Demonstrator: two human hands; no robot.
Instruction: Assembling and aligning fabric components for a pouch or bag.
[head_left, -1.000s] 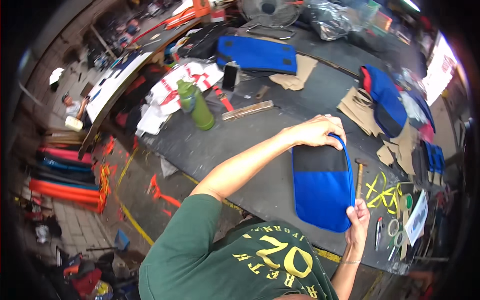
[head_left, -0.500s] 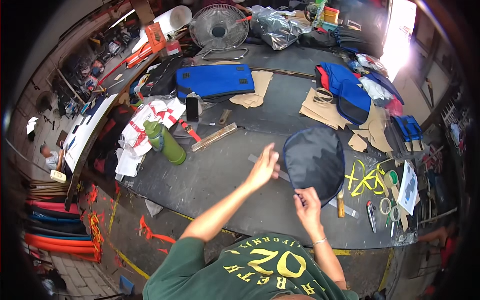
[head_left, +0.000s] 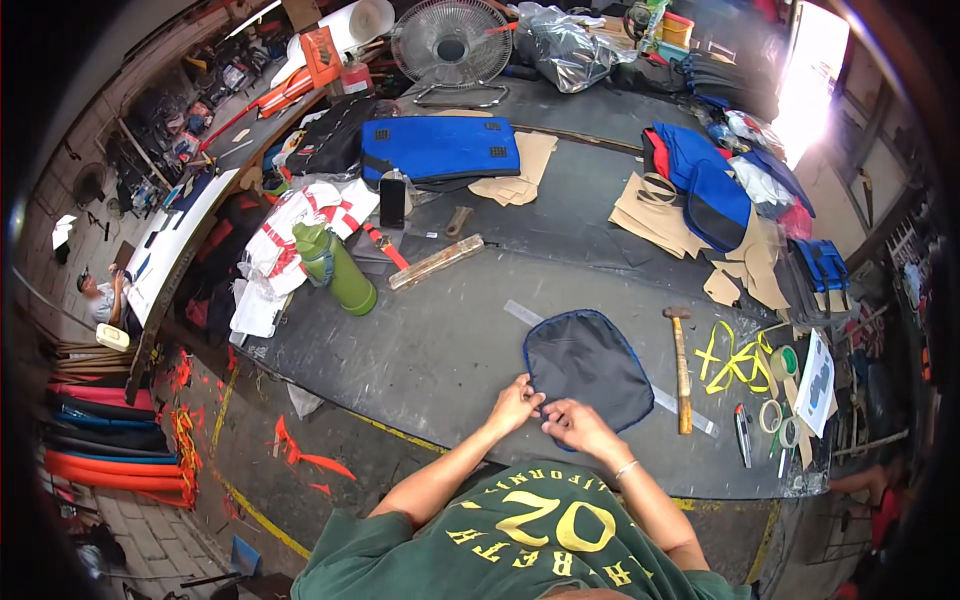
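Lying just beyond the curled fingers (head_left: 562, 412), the dark cloth panel (head_left: 590, 360) is met at its left edge by the left hand (head_left: 512, 407) and overlapped at its near corner by the right hand (head_left: 583, 427); whether it is gripped cannot be told.

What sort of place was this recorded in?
Probably a workshop that makes fabric goods such as bags: a large blue fabric panel and brown cut-out pieces lie on the dark worktable, along with a hammer.
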